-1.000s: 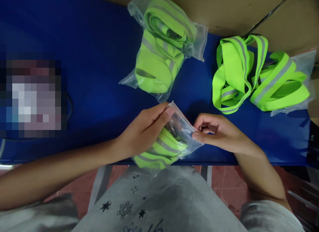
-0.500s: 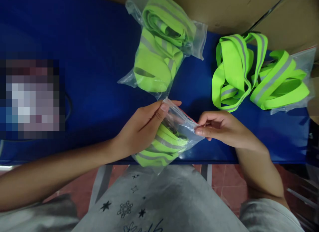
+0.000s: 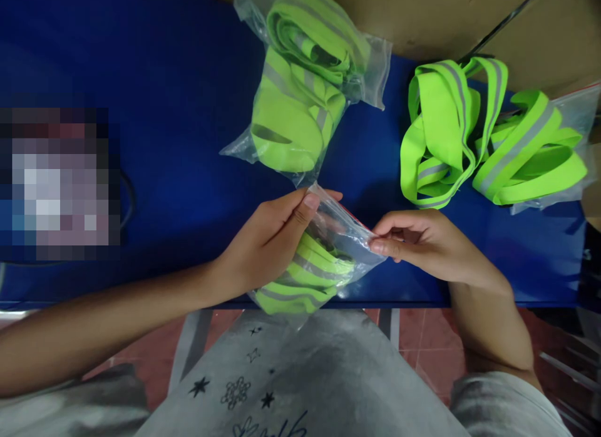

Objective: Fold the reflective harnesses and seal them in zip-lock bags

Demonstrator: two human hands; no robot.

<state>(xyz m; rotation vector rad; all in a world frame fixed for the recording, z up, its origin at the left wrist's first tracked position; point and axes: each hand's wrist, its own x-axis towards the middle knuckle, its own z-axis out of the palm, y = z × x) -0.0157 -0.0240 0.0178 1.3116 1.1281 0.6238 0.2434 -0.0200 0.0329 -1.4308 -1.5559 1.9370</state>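
Observation:
Between my hands is a clear zip-lock bag (image 3: 350, 236) with a red line along its top edge. Inside it lies a folded neon-yellow strap (image 3: 310, 274) with grey reflective stripes. My left hand (image 3: 270, 233) grips the bag's upper left corner, thumb on top, and covers part of its left side. At the other end of the zip edge, my right hand (image 3: 413, 243) pinches the right corner between thumb and fingers. The bag's lower end reaches over the table's front edge.
Filled bags of neon straps (image 3: 300, 124) lie overlapping beyond my hands on the blue table (image 3: 188, 143). To the right are loose neon straps (image 3: 441, 124), partly over another clear bag (image 3: 580, 118). Cardboard (image 3: 436, 17) stands along the back. A blurred-out object (image 3: 61, 186) is at left.
Both hands keep the same grip on the bag, with hardly any movement. The whole view has shifted very slightly.

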